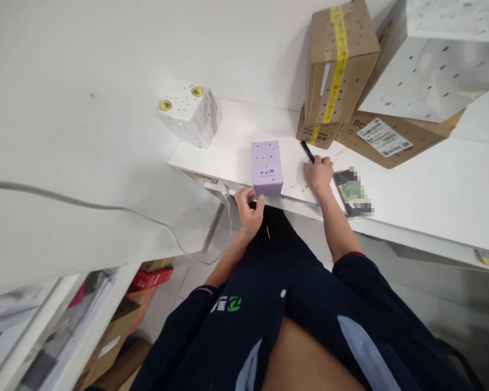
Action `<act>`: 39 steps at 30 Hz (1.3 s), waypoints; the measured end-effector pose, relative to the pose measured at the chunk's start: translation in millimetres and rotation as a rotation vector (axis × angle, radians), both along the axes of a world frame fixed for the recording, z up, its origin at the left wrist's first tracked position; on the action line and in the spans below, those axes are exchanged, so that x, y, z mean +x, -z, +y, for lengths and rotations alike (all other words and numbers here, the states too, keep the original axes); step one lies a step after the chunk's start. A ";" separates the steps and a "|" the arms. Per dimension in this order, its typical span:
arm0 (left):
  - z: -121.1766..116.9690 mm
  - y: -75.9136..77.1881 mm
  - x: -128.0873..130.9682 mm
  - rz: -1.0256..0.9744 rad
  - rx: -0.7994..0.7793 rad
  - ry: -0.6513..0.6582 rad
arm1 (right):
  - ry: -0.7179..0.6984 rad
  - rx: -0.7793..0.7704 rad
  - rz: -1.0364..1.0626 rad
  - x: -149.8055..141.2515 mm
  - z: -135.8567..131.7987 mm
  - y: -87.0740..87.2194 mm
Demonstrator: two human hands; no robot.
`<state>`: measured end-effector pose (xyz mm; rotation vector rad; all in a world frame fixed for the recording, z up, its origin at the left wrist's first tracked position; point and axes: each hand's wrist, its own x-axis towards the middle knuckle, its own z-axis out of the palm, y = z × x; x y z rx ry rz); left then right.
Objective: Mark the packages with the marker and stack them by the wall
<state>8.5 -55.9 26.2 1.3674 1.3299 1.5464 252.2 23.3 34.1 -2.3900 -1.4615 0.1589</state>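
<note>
A small lilac box point(267, 163) printed with dark specks stands near the front edge of the white table point(236, 130). My left hand point(249, 212) is at the box's near left corner, thumb and fingers apart; whether it touches the box I cannot tell. To the right of the box, my right hand point(320, 174) rests low over the tabletop with its fingers closed on the end of a black marker pen point(307, 151), which points up and left. Right of that hand lies a phone-like item point(353, 193), partly blurred out.
Taped brown cartons point(342, 65) are stacked at the back right, beside a large speckled white box point(436, 70). A white speckled box point(191, 117) stands at the table's left end. A grey cable point(85, 203) crosses on the left, above shelves point(106, 309) with cartons.
</note>
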 end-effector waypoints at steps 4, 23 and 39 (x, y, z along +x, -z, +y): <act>25.8 0.9 -14.5 0.528 0.271 -0.002 | 0.019 -0.184 -0.067 -4.3 23.7 -19.2; 45.3 -11.4 18.0 0.397 0.138 0.152 | -0.424 0.717 1.019 -78.0 -32.6 -82.3; 45.0 -21.0 13.9 0.367 0.053 0.157 | -0.466 0.537 0.992 -91.1 -3.8 -61.5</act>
